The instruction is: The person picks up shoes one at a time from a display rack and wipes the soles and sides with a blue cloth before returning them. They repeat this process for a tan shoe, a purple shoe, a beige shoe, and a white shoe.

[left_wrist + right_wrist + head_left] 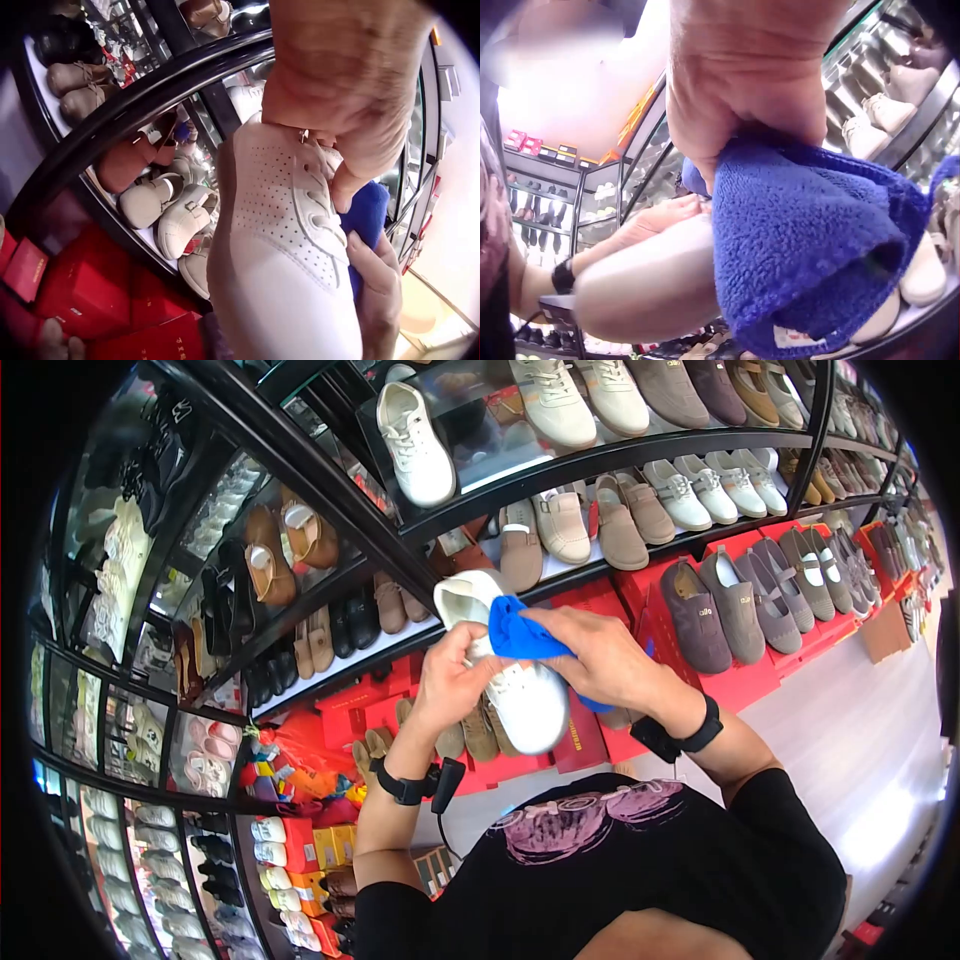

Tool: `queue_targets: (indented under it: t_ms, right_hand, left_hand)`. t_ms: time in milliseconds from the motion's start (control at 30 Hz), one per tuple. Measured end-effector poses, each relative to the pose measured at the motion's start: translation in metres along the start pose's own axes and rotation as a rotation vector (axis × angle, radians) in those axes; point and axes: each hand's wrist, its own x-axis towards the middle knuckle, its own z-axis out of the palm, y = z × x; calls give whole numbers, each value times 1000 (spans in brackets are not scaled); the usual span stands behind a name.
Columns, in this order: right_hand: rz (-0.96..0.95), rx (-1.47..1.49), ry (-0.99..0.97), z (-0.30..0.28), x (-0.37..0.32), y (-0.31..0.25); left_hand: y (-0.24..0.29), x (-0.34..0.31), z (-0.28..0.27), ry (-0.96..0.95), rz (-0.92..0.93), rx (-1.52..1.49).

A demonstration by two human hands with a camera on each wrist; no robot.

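Note:
A white lace-up shoe with small perforations is held up in front of the chest, its toe toward the body. My left hand grips the shoe at its side near the opening, thumb by the laces. In the left wrist view the perforated side of the shoe and its laces face the camera. My right hand holds a blue terry cloth against the shoe's upper beside the opening. Seen from the right wrist, the cloth hangs in folds below the hand and covers part of the shoe.
Black-framed glass shelves with rows of shoes curve around ahead and to the left. Red shoeboxes stand below them, with grey shoes on top. Pale floor lies at the right. A single white shoe sits on the upper shelf.

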Motion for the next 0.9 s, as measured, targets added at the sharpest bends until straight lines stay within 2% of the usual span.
queue_targets:
  t_ms: [100, 167, 200, 267, 333, 400, 467, 533, 567, 700, 800, 900]
  right_hand:
    - [20, -112, -98, -6, -20, -15]
    - [1, -300, -82, -9, -33, -20]
    - [1, -308, -79, -10, -39, -22]
    - [154, -408, -23, -12, -47, -23]
    - [173, -428, 38, -14, -53, -23]
    - [240, -479, 191, -15, -56, -17]
    - [258, -522, 283, -16, -52, -11]
    - [162, -681, 425, -13, -46, 3]
    - [182, -760, 461, -11, -43, 13]
    - [250, -958, 394, -5, -41, 39]
    - [240, -923, 401, -2, -48, 37]
    - [200, -780, 358, 4, -57, 22]
  left_hand:
    - [-8, 1, 2, 94, 24, 29]
    - [-15, 4, 11, 252, -66, -205]
    - [-19, 5, 16, 250, -58, -209]
    - [-22, 9, 28, 389, 25, -365]
    - [-17, 12, 39, 410, 22, -482]
    - [-10, 18, 48, 492, -91, -752]
    - [-20, 18, 55, 382, -243, -928]
    - [-22, 17, 73, 303, -362, -1111]
    - [-16, 15, 80, 229, -427, -1169]
    - [10, 11, 109, 149, -619, -1449]
    - [4, 11, 119, 136, -657, -1600]
    - [-3, 12, 126, 147, -618, -1594]
